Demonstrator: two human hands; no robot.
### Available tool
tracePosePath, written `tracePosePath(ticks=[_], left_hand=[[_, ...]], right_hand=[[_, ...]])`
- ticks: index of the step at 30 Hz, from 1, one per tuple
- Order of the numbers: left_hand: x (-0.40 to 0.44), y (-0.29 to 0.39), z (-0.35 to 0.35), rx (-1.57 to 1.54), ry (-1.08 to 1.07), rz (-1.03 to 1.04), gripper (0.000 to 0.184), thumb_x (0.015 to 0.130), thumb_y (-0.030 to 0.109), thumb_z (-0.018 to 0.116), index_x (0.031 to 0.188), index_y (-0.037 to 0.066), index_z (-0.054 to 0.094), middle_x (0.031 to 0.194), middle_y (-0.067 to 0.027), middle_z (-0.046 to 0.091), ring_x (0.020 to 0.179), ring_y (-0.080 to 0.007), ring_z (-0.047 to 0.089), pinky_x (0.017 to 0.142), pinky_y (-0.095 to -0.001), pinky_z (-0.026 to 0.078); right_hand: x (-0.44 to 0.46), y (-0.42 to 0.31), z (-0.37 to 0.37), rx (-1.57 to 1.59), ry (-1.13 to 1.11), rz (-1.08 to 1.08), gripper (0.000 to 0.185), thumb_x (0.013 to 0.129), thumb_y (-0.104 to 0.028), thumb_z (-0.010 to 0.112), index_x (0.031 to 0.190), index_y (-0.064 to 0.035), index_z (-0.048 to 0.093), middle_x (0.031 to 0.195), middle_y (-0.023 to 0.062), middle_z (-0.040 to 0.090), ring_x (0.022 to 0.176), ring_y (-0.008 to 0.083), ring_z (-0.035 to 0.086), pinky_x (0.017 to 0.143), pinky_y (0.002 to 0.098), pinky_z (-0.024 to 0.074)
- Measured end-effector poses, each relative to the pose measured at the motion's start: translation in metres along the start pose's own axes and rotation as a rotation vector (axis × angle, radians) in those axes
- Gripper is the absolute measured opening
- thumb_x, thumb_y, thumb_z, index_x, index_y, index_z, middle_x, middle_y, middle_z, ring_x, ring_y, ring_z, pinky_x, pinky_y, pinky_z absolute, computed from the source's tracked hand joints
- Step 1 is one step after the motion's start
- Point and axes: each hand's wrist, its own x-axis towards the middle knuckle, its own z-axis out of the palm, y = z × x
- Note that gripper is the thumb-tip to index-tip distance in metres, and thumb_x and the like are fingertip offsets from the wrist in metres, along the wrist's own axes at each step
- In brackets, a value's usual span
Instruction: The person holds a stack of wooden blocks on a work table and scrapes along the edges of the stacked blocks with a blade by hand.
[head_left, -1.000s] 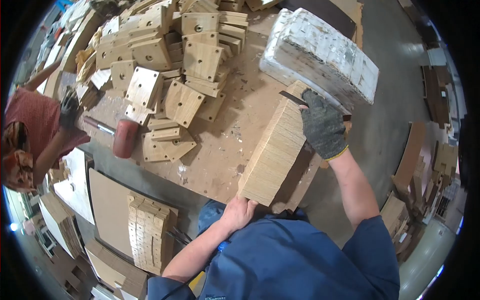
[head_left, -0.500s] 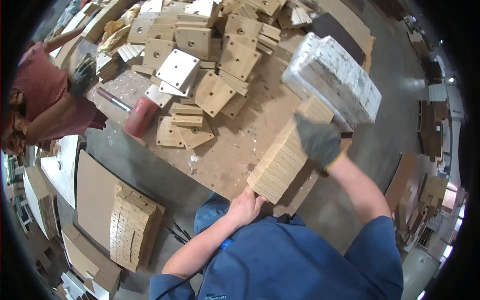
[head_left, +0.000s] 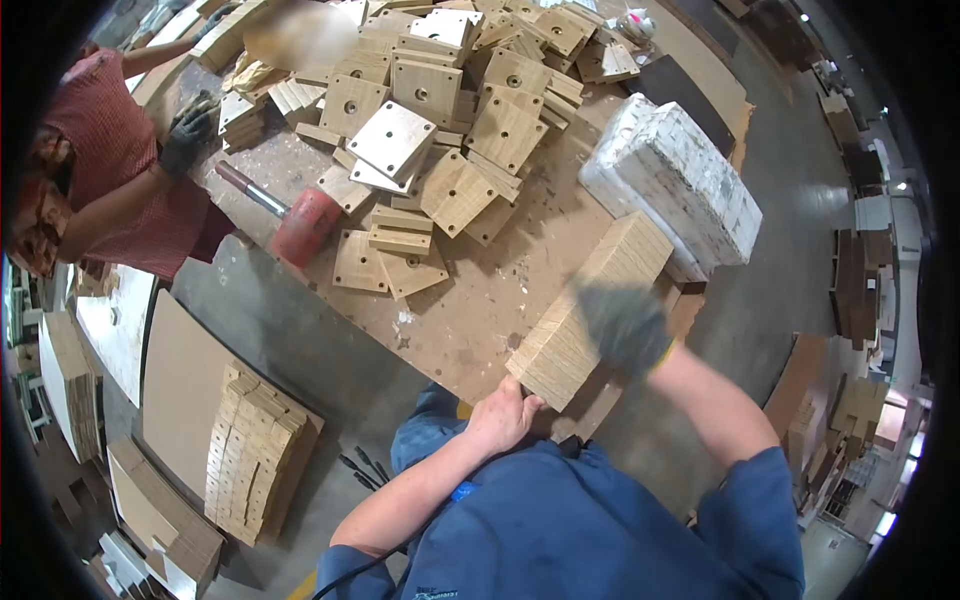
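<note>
A row of wooden plates (head_left: 562,352), packed face to face into a long block, lies on the near right part of the workbench. My left hand (head_left: 503,412) is bare, with its fingers bent against the near end of the row at its lower left corner. Over the row's right side is my right hand (head_left: 625,325) in a dark grey glove. It is smeared by motion, so its fingers and any contact with the wood cannot be made out.
Loose wooden plates with holes (head_left: 425,92) are heaped across the workbench (head_left: 470,325). A red-headed mallet (head_left: 306,228) lies at its left edge. Behind the row sits a white foam block (head_left: 680,185). A co-worker (head_left: 110,150) stands left; stacked boards (head_left: 250,455) stand below.
My right hand has moved along the row towards its near end. My left hand stays at the near end. The whole view has shifted slightly, with the bench sitting further right.
</note>
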Motion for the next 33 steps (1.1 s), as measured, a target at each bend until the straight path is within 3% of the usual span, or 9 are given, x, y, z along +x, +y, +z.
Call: tracePosePath(ticks=[5,8,12,16,21,25,26,30,33], left_hand=[[0.004,0.005,-0.006,0.072,-0.077,-0.050,0.052,0.092,0.040,0.045,0.119,-0.004,0.037,0.110,-0.0283,0.055,0.102,-0.0432,0.055,0.084,-0.0479,0.046],[0.003,0.005,-0.007,0.076,-0.083,-0.065,0.052,0.092,0.040,0.046,0.118,-0.005,0.037,0.111,-0.0285,0.054,0.102,-0.0430,0.055,0.085,-0.0479,0.046],[0.000,0.000,0.001,0.036,0.027,0.030,0.053,0.092,0.040,0.045,0.117,-0.006,0.037,0.107,-0.0290,0.056,0.098,-0.0439,0.057,0.083,-0.0482,0.046],[0.003,-0.006,0.001,0.092,-0.035,-0.012,0.050,0.091,0.037,0.046,0.118,-0.005,0.039,0.103,-0.0276,0.058,0.096,-0.0440,0.058,0.082,-0.0484,0.047],[0.001,0.008,-0.003,-0.068,-0.011,-0.045,0.050,0.090,0.039,0.048,0.120,0.000,0.044,0.103,-0.0253,0.059,0.096,-0.0418,0.059,0.080,-0.0470,0.048],[-0.001,0.019,-0.017,0.700,-0.249,0.320,0.033,0.091,0.032,0.048,0.095,0.004,0.065,0.084,-0.0182,0.059,0.082,-0.0314,0.063,0.075,-0.0395,0.051],[-0.005,0.011,-0.006,0.020,0.040,0.061,0.036,0.092,0.034,0.047,0.101,0.002,0.058,0.086,-0.0206,0.061,0.089,-0.0343,0.062,0.077,-0.0418,0.050],[0.008,-0.007,0.014,-0.064,0.059,0.053,0.047,0.094,0.041,0.043,0.113,-0.002,0.039,0.101,-0.0268,0.060,0.096,-0.0417,0.058,0.081,-0.0480,0.047],[0.016,-0.018,0.022,-0.089,0.007,0.049,0.050,0.094,0.039,0.042,0.121,-0.002,0.033,0.106,-0.0285,0.057,0.101,-0.0418,0.056,0.081,-0.0486,0.046]], right_hand=[[-0.024,-0.047,0.027,-0.043,0.199,-0.206,0.031,0.079,-0.022,0.055,0.104,-0.0035,0.059,0.078,0.0114,0.064,0.069,0.0269,0.065,0.059,0.0443,0.0504],[-0.016,-0.027,0.015,0.029,-0.011,-0.107,0.038,0.081,-0.022,0.053,0.113,-0.0016,0.054,0.078,0.0129,0.063,0.068,0.0277,0.065,0.060,0.0453,0.0498],[-0.005,0.013,0.029,0.079,0.270,0.228,0.039,0.082,-0.022,0.054,0.119,-0.0094,0.052,0.074,0.0071,0.064,0.060,0.0237,0.065,0.048,0.0391,0.0486],[-0.024,-0.051,0.030,0.043,-0.017,-0.274,0.042,0.082,-0.023,0.056,0.121,-0.0077,0.052,0.076,0.0111,0.065,0.060,0.0267,0.065,0.050,0.0435,0.0494],[-0.010,0.008,0.045,-0.070,0.210,0.224,0.033,0.082,-0.022,0.054,0.109,-0.0035,0.057,0.083,0.0118,0.064,0.066,0.0261,0.063,0.052,0.0402,0.0489],[-0.030,-0.066,0.027,0.385,0.229,-0.312,0.026,0.082,-0.033,0.054,0.097,-0.0145,0.064,0.085,0.0133,0.065,0.078,0.0324,0.064,0.074,0.0527,0.0488],[-0.016,-0.055,-0.007,0.111,0.202,-0.255,0.019,0.076,-0.023,0.055,0.086,-0.0075,0.061,0.067,0.0104,0.060,0.059,0.0304,0.060,0.056,0.0444,0.0478],[0.008,0.033,0.039,0.029,0.138,0.319,0.027,0.084,-0.021,0.049,0.101,-0.0015,0.057,0.072,0.0161,0.062,0.058,0.0319,0.061,0.053,0.0430,0.0478],[-0.017,-0.057,0.006,-0.258,0.370,-0.297,0.027,0.082,-0.028,0.049,0.098,-0.0103,0.062,0.079,0.0110,0.066,0.069,0.0305,0.065,0.064,0.0454,0.0509]])
